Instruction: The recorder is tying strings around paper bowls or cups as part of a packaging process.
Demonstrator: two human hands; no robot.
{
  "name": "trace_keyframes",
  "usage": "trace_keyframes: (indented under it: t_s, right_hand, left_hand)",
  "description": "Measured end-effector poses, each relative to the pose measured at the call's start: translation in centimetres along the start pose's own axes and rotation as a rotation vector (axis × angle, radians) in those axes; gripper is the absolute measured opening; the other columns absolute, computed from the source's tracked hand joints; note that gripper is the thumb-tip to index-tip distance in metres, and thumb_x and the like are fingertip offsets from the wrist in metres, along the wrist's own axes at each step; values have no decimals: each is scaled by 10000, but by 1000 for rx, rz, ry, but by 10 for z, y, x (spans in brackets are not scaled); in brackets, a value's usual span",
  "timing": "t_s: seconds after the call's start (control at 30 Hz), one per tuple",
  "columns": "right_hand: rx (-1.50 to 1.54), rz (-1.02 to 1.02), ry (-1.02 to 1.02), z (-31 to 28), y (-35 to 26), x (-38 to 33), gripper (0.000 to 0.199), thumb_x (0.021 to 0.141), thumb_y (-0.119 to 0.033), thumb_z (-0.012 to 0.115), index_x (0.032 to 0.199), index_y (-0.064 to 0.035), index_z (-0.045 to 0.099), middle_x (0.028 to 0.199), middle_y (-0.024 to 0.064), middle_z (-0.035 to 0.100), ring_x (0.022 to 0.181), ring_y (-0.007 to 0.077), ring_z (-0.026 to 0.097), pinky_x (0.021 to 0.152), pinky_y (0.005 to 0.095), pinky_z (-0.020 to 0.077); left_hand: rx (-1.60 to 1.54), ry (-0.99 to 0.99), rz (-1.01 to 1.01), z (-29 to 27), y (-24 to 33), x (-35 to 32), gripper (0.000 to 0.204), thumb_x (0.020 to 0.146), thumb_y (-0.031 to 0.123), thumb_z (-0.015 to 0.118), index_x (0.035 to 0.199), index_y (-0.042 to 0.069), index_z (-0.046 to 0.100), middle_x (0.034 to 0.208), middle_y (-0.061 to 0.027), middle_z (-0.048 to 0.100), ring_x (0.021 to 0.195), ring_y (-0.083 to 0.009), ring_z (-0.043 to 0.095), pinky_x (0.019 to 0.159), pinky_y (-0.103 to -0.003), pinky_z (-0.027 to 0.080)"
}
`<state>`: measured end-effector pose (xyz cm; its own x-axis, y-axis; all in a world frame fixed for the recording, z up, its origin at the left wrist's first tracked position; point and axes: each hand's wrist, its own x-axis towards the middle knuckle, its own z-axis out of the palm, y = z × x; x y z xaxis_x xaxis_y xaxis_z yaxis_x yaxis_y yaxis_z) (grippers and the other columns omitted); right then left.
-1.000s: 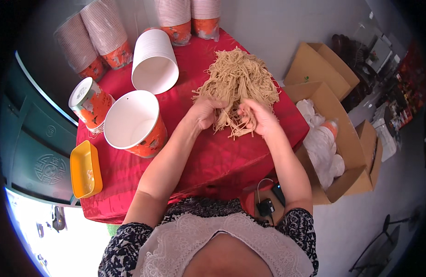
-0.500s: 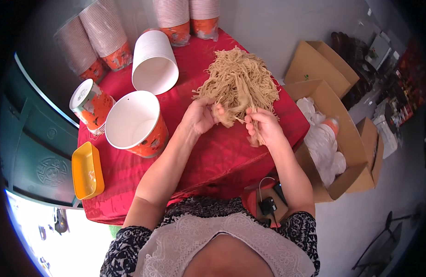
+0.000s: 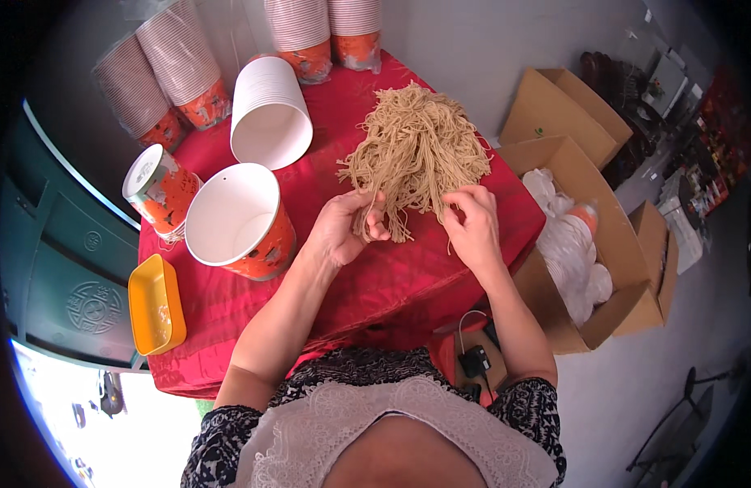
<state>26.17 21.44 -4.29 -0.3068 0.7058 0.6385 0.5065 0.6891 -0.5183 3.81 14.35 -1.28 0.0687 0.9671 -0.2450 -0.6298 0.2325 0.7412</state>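
Observation:
A heap of thin tan strands [image 3: 428,142], like string or noodles, lies at the table's far right. Its near ends hang loosely toward me. At its near left edge, my left hand [image 3: 347,226] is closed around a few strands, which show between thumb and fingers. My right hand [image 3: 471,224] pinches at the heap's near right edge, where a thin strand dangles from the fingertips. Left of my left arm stands a large orange paper bucket [image 3: 266,244] with a white inside, upright and with its mouth toward me.
Behind that bucket, a stack of white buckets [image 3: 270,89] lies on its side. An overturned orange cup stack [image 3: 168,191] and a yellow plastic box [image 3: 157,305] sit at left. Wrapped cup stacks [image 3: 176,53] line the back. An open cardboard box [image 3: 615,244] stands right of the red-covered table [image 3: 367,285].
My hands have moved slightly apart. The tan clump that was stretched between them is no longer there, and strands now hang in front of the heap.

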Motion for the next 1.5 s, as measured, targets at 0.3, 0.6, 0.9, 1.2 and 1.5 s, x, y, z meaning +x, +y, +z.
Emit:
trace_keyframes:
  t_s: [0.3, 0.6, 0.9, 1.2, 1.5]
  right_hand:
    - [-160, -61, -165, 61, 12, 61, 358, 728, 19, 694, 1074, -64, 655, 1064, 167, 522, 1075, 355, 501, 939, 424, 430]
    - [24, -312, -551, 20, -6, 39, 114, 667, -103, 722, 737, -60, 642, 1020, 91, 518, 1014, 286, 463, 921, 379, 386]
    - [440, -40, -1237, -77, -29, -7, 448, 845, -171, 699, 1263, -34, 612, 1218, 154, 634, 931, 233, 672, 812, 354, 542]
    - [493, -19, -879, -71, -14, -8, 108, 845, -80, 681, 933, -17, 682, 859, 114, 699, 732, 203, 666, 666, 319, 520]
    - [267, -257, -481, 3, -17, -12, 100, 770, -20, 723, 839, -31, 652, 884, 68, 547, 873, 253, 573, 749, 347, 470]
  left_hand:
    - [15, 22, 59, -3, -2, -6, 263, 1008, 192, 418, 921, 9, 587, 628, -77, 573, 537, -215, 570, 656, -401, 535]
    - [6, 43, 90, -17, 0, -23, 297, 1014, 210, 432, 877, 7, 601, 625, -79, 576, 544, -213, 574, 647, -402, 540]
    - [466, -31, -147, -11, -5, -51, 317, 977, 182, 550, 795, -53, 661, 578, -136, 636, 446, -211, 619, 435, -300, 526]
    - [661, -120, -174, -1, 2, -76, 321, 969, 205, 587, 780, -41, 664, 577, -108, 636, 459, -179, 617, 459, -260, 489]
    - [750, -75, -129, -7, -2, -96, 214, 975, 137, 577, 895, -49, 648, 663, -65, 644, 579, -137, 625, 568, -249, 501]
